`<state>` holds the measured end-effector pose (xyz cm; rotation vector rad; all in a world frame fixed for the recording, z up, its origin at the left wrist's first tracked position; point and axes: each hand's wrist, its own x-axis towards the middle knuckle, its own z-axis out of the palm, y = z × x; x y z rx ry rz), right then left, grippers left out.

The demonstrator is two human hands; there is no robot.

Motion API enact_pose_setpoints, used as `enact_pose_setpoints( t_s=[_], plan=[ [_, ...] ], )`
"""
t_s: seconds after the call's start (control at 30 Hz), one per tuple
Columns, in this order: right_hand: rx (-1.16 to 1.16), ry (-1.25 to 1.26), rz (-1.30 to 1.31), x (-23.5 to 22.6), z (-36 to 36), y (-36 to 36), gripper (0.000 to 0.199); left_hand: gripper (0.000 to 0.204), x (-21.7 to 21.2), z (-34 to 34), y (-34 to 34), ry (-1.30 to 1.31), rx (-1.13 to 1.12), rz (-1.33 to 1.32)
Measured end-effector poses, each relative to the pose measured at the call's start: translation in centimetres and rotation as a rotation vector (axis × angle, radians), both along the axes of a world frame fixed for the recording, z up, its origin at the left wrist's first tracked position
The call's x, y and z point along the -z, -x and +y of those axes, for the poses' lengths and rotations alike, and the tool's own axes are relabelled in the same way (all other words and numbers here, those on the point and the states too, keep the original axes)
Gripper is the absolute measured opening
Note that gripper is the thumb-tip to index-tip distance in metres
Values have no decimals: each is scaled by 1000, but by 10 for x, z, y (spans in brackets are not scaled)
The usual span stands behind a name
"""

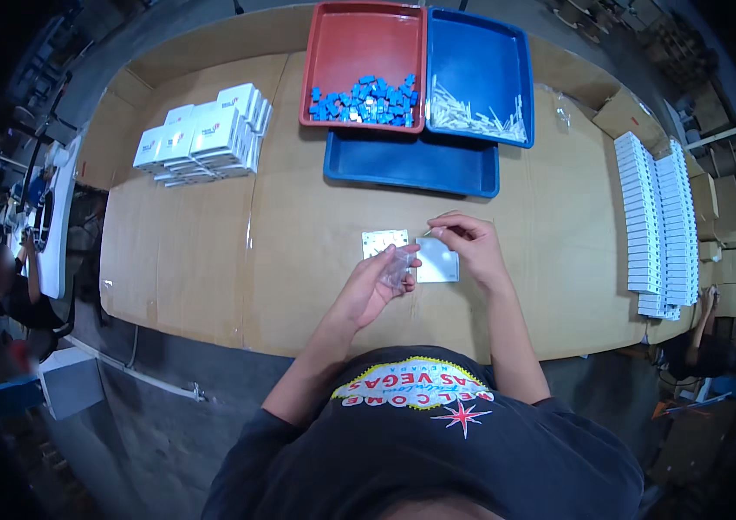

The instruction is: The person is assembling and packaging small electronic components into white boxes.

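As seen mid-frame: left hand (375, 286) pinched a clear bag (398, 267).
Bag: looked light, limp, slippery; best gripped at rim.
Right hand (468, 245): fingertips clamped on a thin pin (428, 231).

Both forearms are extended forward from the lower edge and bent slightly inward. The left hand (378, 279) is raised with its fingers curled in a grip. The right hand (465, 244) is held just beside it, thumb and forefinger pinched together.
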<state>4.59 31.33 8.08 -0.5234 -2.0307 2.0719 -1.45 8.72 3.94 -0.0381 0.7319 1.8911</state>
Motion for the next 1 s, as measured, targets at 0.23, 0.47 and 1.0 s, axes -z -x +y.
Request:
enact_pose_setpoints(
  t_s=[0.23,0.47,1.0],
  plan=[
    [-253,-157,-106,-20,-12,-9,12,44,-5,2,-7,64,52,-43],
    [-536,-240,47,-19,-10,1,8,40,-7,-1,-9,101,109,45],
    [-899,-227,-112,-34,-22,6,45,44,-2,-1,-7,88,103,147]
  ],
)
